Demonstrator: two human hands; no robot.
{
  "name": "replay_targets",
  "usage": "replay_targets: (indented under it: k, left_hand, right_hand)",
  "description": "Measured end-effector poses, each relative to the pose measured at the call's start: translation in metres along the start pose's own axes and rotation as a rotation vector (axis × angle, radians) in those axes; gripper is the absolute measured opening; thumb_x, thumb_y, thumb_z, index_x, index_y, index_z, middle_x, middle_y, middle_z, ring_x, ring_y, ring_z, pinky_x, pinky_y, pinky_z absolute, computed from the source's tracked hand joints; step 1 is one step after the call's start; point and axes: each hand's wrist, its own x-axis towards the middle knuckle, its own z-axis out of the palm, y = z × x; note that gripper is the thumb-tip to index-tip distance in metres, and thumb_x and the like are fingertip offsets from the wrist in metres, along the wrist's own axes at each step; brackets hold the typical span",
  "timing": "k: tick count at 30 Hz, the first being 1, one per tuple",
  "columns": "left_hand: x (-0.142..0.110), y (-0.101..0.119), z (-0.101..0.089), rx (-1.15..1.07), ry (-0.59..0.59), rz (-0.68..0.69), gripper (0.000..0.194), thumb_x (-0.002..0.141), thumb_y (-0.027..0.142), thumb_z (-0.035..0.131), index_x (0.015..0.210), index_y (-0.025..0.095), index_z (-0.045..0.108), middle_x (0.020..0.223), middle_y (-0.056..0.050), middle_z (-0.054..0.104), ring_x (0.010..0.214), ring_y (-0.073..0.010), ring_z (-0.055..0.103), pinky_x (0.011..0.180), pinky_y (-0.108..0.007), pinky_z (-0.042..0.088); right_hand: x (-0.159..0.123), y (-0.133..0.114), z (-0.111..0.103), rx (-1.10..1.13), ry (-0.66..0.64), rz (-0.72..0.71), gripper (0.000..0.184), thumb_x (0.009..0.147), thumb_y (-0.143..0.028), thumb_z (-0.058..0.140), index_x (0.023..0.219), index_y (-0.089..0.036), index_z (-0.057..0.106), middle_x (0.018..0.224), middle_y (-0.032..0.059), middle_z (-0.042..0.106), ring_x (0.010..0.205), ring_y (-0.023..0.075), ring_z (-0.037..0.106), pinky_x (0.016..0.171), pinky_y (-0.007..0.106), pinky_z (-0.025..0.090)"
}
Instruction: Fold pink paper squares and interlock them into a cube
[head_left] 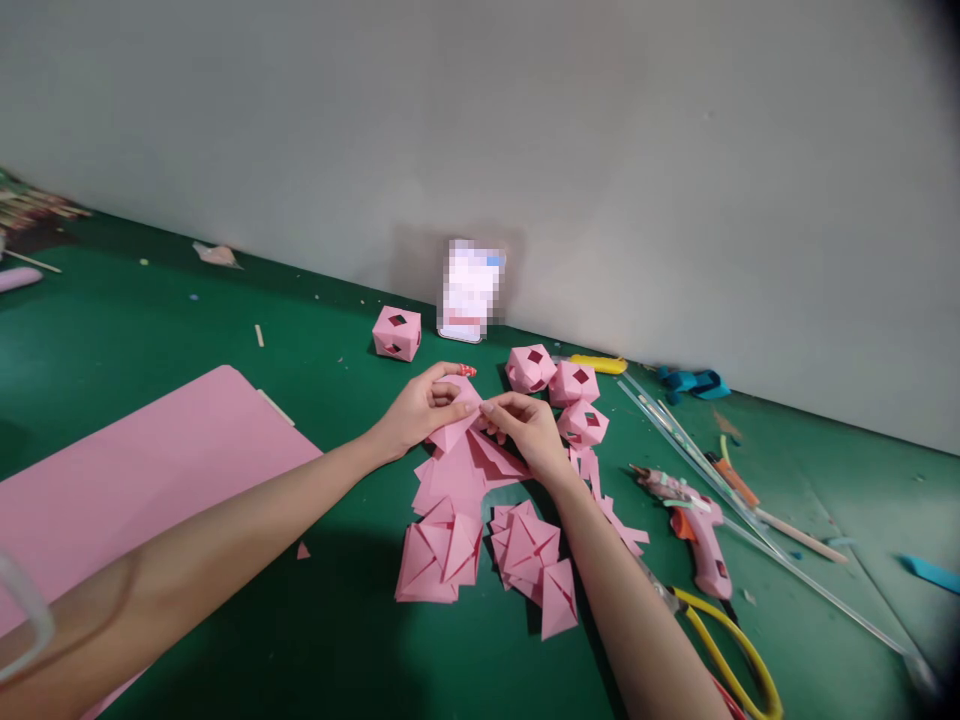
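Note:
Both hands meet over the middle of a green table, closed on one pink folded paper piece [452, 432]. My left hand [420, 410] grips its left side with thumb and fingers. At its right edge, my right hand [529, 425] pinches the paper; the fingertips partly hide it. Beneath lie loose pink paper sheets [454, 485]. Nearer me are a stack of folded paper squares [431, 565] and a second, looser pile of folded squares [529, 545]. Finished-looking pink paper boxes with diamond holes stand beyond: one box [397, 335] at left, and a box [530, 368] in a cluster at right.
A phone [469, 290] leans against the grey wall. Large pink paper [150, 470] lies left. To the right are a pink glue gun [694, 530], clear glue sticks [667, 430], a yellow cutter [598, 364] and yellow-handled scissors [731, 640], partly under my right forearm.

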Motion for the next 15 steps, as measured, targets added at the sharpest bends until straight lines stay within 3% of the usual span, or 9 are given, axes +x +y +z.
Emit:
replay_targets:
  k: [9, 15]
  left_hand:
    - [0.0005, -0.0028, -0.0017, 0.019, 0.010, 0.014, 0.050, 0.077, 0.032, 0.077, 0.121, 0.019, 0.056, 0.083, 0.000, 0.067, 0.075, -0.0137, 0.065, 0.074, -0.027, 0.049]
    - [0.0002, -0.0019, -0.0012, 0.032, 0.000, 0.017, 0.051, 0.077, 0.033, 0.077, 0.121, 0.018, 0.056, 0.086, -0.002, 0.068, 0.077, -0.0152, 0.067, 0.076, -0.029, 0.051]
  right_hand:
    - [0.0019, 0.0000, -0.0001, 0.023, 0.004, -0.022, 0.032, 0.084, -0.047, 0.063, 0.077, -0.018, 0.073, 0.074, 0.0064, 0.071, 0.059, 0.0134, 0.058, 0.048, 0.024, 0.045]
    - [0.0007, 0.0004, 0.0005, -0.044, -0.003, -0.014, 0.031, 0.077, -0.049, 0.073, 0.078, -0.018, 0.072, 0.070, 0.0033, 0.069, 0.058, 0.0125, 0.055, 0.049, 0.023, 0.045]
